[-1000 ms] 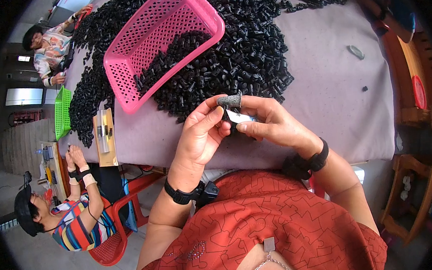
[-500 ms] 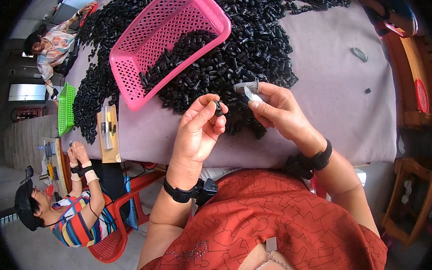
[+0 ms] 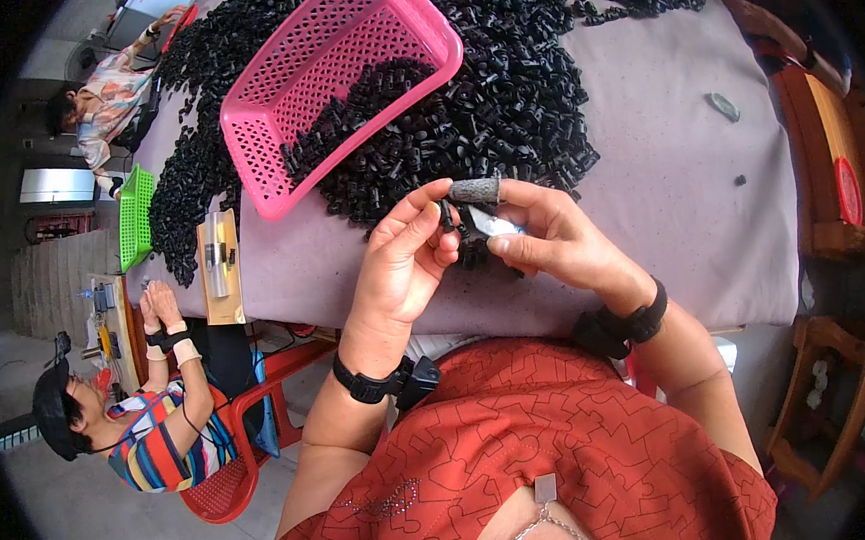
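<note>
My left hand (image 3: 396,247) pinches a small black plastic part (image 3: 448,217) between thumb and fingers. Close on its right, my right hand (image 3: 561,236) is closed on a small pale blade (image 3: 494,223), whose tip reaches the part. A grey, rough-looking finger cover (image 3: 475,191) sits over the end of my right index finger. Just beyond both hands spreads a large heap of similar black parts (image 3: 531,103). A pink perforated basket (image 3: 255,147) lies tilted on the heap, with many of these parts inside it.
A lilac cloth (image 3: 669,203) covers the table; a small clear oval piece (image 3: 723,106) lies on it at right. At left are a green basket (image 3: 135,219) and a cardboard piece with a clear tube (image 3: 218,270). A person in stripes (image 3: 168,434) sits on a red chair (image 3: 262,412); others are farther off.
My right hand has moved left toward my left hand, bringing the blade and finger cover up to the black part. At the far right, another person's arm has shifted.
</note>
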`<state>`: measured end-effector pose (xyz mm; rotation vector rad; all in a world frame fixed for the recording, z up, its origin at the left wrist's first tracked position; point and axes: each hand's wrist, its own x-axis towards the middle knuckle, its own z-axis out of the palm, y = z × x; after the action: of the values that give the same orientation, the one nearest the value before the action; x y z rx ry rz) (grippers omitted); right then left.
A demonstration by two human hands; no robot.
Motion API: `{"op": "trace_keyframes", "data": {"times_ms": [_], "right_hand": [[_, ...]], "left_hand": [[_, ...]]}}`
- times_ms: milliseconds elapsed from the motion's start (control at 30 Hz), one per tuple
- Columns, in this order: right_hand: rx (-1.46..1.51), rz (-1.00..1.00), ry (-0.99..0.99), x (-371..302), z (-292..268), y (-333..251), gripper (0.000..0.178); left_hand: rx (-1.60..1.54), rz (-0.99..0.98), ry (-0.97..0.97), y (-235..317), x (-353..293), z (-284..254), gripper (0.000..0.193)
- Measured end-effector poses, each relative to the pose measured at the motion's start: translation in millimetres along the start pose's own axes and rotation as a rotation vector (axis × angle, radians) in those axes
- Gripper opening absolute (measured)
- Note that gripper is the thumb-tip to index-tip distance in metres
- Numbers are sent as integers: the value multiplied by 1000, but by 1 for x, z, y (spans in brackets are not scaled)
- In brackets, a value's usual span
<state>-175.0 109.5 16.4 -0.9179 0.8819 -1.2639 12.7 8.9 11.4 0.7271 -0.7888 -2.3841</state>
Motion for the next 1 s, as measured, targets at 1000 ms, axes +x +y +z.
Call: {"op": "trace_keyframes", "data": {"times_ms": [1000], "right_hand": [[-5,93,-128,0,2,-6,55]], "left_hand": [[118,15,-55,-5,-1,5,33]]}}
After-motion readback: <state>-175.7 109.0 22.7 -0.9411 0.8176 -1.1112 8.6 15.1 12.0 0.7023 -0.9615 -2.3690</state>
